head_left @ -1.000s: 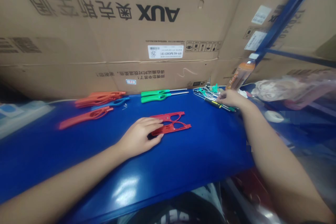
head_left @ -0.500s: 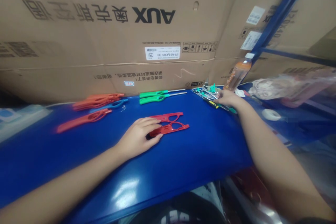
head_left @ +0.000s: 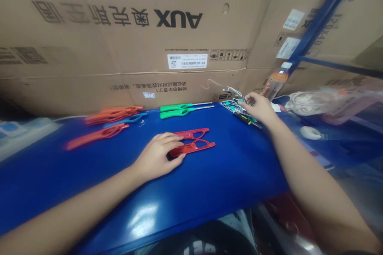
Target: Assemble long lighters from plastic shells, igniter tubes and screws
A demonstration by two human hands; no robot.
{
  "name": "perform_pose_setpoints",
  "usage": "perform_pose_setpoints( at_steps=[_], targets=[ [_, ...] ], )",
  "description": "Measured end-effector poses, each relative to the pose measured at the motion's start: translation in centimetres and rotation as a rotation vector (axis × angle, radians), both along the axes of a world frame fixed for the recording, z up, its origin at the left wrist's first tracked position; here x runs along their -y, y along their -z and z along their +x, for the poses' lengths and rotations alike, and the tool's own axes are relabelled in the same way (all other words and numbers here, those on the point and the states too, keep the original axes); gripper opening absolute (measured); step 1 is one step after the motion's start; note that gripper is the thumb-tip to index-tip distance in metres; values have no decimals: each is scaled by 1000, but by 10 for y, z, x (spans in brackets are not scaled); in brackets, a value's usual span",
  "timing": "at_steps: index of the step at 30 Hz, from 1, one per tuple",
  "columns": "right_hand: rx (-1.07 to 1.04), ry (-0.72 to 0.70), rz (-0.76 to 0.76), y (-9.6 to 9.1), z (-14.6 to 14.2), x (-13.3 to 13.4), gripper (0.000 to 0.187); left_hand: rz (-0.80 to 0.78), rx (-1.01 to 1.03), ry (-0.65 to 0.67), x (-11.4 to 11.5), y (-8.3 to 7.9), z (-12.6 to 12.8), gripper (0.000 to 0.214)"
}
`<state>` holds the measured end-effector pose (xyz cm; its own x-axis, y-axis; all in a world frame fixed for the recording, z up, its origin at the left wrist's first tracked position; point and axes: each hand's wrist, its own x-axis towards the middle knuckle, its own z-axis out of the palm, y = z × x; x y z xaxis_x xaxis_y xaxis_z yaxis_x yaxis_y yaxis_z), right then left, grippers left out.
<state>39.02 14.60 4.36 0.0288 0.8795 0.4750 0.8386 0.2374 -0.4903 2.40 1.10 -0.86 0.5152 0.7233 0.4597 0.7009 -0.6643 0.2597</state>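
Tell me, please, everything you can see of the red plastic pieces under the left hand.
The red moulded plastic pieces are two long, flat bars with oval openings, lying side by side on the blue tabletop. The fingers of the left hand rest on their left ends, while their right ends lie uncovered.

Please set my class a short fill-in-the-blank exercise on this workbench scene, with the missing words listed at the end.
1. The plastic casing pieces under the left hand are ____ in colour.
2. The hand at the heap of thin metal rods is the person's ____ hand.
3. The two metal-tipped tools lying side by side have ____ handles.
4. The brand printed in large letters on the cardboard carton behind the table is ____.

Missing words, in order: red; right; green; AUX.
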Motion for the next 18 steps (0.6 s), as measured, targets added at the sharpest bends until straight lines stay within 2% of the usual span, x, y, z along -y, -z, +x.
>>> perform_pose_setpoints(
  at_steps=[4, 8, 13, 18],
  targets=[
    [19, -168, 109, -1, -15, 10, 18, -10, 30, 0, 3, -4, 0, 35],
    [92, -317, 170, 0, -32, 20, 16, -41, -7, 86, 3, -4, 1, 38],
    [230, -560, 123, 5, -53, 38, 17, -43, -50, 128, 2, -5, -2, 28],
    [142, -734, 3, 10, -74, 65, 20, -58, 5, 114, 6, -12, -5, 27]
  ],
)
